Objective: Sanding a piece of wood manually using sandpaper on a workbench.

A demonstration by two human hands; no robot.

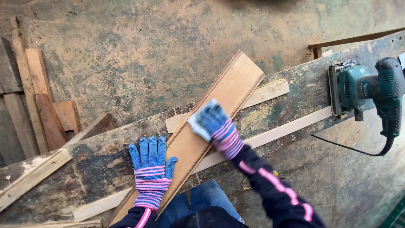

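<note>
On worn counter (295, 90), our left hand (151, 171) lies flat, fingers spread, on near end of grooved wood plank (211, 122). Our right hand (219, 126), fingers closed around pale sanding pad (197, 123), presses it mid-plank. Green electric sander (365, 90) sits well apart at right, cord trailing. Scrap boards (40, 101) on floor at left.

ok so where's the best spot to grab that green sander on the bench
Probably the dark rear handle of the green electric sander, taken from above. The sander sits flat on its pad at the workbench's right end, handle raised and uncovered. Its cord hangs off the near edge, so lift clear of that.
</note>
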